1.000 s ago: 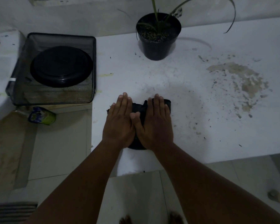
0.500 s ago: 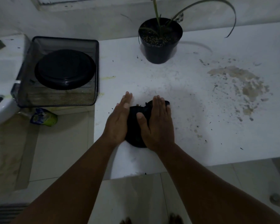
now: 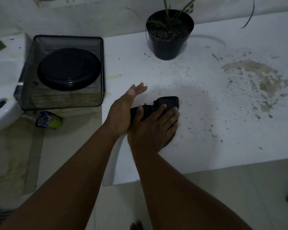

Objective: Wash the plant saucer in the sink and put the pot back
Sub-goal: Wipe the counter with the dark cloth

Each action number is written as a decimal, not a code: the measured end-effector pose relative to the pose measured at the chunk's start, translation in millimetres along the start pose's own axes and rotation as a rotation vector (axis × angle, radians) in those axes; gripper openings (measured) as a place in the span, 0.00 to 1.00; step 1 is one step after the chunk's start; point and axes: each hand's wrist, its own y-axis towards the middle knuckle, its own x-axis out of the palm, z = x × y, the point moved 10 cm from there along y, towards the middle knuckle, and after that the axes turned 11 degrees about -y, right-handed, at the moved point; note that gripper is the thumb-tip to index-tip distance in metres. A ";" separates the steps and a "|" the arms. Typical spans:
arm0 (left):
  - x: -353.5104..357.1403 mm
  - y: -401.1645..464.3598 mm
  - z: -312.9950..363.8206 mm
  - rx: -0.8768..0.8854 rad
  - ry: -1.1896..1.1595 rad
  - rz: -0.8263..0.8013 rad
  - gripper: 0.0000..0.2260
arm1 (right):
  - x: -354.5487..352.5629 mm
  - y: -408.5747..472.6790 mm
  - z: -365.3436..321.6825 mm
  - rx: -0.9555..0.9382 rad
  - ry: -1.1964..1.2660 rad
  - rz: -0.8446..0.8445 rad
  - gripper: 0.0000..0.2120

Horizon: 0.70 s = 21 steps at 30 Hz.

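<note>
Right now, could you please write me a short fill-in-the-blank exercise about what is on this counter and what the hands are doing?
1. The black saucer lies upside down inside the wire ____.
2. The right hand presses a black ____ onto the counter.
3. The left hand has its fingers ____.
4. The plant pot stands directly on the ____, not on the saucer.

Missing words: basket; cloth; straight; counter

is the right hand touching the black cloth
Touching. The head view shows the right hand lying on the black cloth on the counter, its fingers across the cloth with no gap.
</note>
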 end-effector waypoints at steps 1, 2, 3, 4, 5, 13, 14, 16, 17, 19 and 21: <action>7.5 1.6 -3.0 -0.019 0.025 -0.069 0.22 | 0.0 -0.8 -2.8 -0.050 -0.026 0.006 0.40; 16.2 3.1 -5.0 -0.027 0.104 -0.145 0.20 | 0.1 -2.1 -6.2 -0.112 -0.060 0.008 0.40; 24.2 4.6 -5.5 -0.013 0.253 -0.218 0.20 | 0.9 -3.4 -9.8 -0.181 -0.096 0.007 0.40; 32.8 5.8 -6.4 0.019 0.425 -0.289 0.22 | 1.9 -4.8 -13.1 -0.246 -0.120 0.001 0.42; 40.3 6.7 -8.1 0.058 0.562 -0.350 0.26 | 2.9 -5.5 -15.3 -0.297 -0.124 -0.005 0.43; 3.4 12.5 -8.5 0.203 0.714 -0.102 0.28 | -3.5 -3.7 -30.5 -0.592 -0.062 -0.004 0.39; -1.5 9.0 -7.7 0.186 0.681 -0.043 0.28 | -3.5 -3.4 -30.4 -0.619 -0.052 -0.003 0.37; -10.1 -2.4 -7.5 0.116 0.566 0.081 0.27 | 0.3 -3.7 -32.3 -0.690 -0.053 -0.024 0.37; -13.2 -9.9 -7.0 0.083 0.506 0.135 0.25 | 2.2 -4.5 -33.9 -0.733 -0.058 -0.037 0.37; -18.8 -24.9 -4.9 0.029 0.407 0.234 0.20 | 4.7 -6.2 -36.5 -0.825 -0.077 -0.063 0.36; -22.4 -36.5 -1.3 0.044 0.359 0.298 0.17 | 5.1 -6.0 -37.0 -0.911 -0.089 -0.080 0.36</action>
